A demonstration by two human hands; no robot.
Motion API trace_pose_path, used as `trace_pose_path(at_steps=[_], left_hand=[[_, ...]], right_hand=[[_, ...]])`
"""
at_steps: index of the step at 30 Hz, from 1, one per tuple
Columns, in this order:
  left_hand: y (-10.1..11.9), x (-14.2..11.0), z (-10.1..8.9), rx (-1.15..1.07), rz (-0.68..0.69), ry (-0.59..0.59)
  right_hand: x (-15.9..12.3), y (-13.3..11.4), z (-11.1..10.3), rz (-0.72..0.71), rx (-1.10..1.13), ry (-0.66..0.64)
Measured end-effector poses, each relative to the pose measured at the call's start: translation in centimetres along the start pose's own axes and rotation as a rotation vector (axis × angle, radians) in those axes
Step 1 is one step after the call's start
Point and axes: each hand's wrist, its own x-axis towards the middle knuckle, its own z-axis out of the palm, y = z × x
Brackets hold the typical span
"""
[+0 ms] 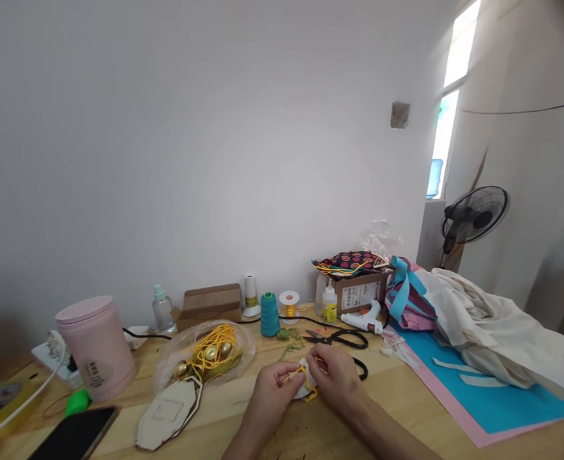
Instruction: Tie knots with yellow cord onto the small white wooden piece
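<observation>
While our left hand (273,391) and right hand (340,378) pinch yellow cord (312,395), slack could snag the scissors (330,337) at one o'clock.

Craft workspace: thread (269,316), glue gun (361,321)

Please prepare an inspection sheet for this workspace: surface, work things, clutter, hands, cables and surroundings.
Surface: wooden table; blue sheet over a pink sheet at right.
Job's things: small white piece with yellow cord, between the hands.
Clutter: teal thread cone, scissors, glue bottle, glue gun, pink canister, phone.
Grippers: bare hands; left hand holds the white piece; right hand close beside, its grip unclear.
Cables: white cable at left; black cable towards the back.
Surroundings: pale wall; fan at right, near a window.
</observation>
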Motion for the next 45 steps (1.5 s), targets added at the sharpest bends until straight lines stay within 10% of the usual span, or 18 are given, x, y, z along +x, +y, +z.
trace_pose_path(at_steps=[13,27,45], left_hand=[[-0.1,-0.3,0.0,0.168,-0.003,0.063],[-0.7,0.1,-0.2,-0.161,-0.091,0.030],[0.1,-0.1,0.1,0.059,0.036,0.109]], right_hand=[[-0.4,0.0,1.1,-0.089,-0.127,-0.084],[0.1,-0.2,-0.6,0.026,0.131,-0.015],[1.1,1.1,-1.3,0.568,1.128,-0.389]])
